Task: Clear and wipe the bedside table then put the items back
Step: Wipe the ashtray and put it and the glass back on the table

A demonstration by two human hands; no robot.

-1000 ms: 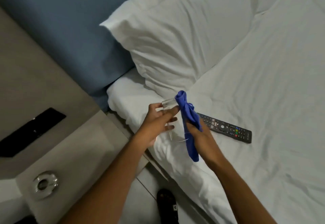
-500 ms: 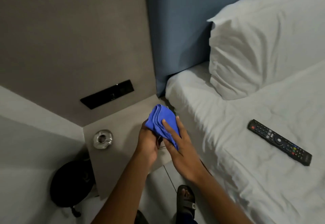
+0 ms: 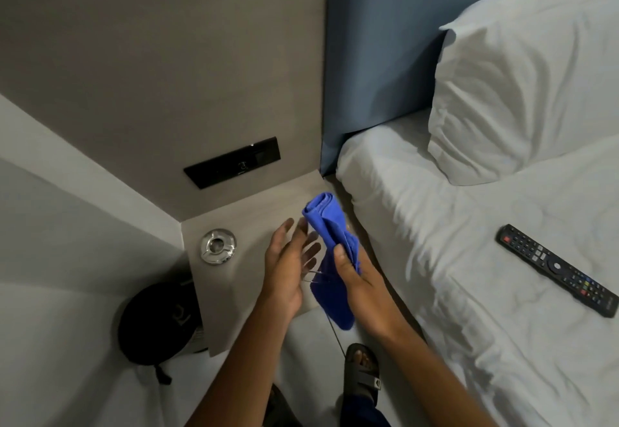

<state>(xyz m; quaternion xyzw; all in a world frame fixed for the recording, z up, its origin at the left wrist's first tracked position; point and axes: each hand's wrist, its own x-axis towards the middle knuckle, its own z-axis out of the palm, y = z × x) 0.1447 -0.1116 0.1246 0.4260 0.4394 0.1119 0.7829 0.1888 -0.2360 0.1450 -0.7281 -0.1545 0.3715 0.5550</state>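
Right hand (image 3: 355,276) fingers grip cloth (image 3: 330,239); left hand (image 3: 284,269) fingers spread, glass (image 3: 310,267) between. Wiping step; next, set glass on surface (image 3: 248,279).

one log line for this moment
right hand: grips blue cloth | left hand: open | ashtray: on bedside table | remote: on bed

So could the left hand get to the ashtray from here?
Probably yes: the left hand is open, close beside the ashtray, with only bare bedside table between them. It may be steadying a clear glass.
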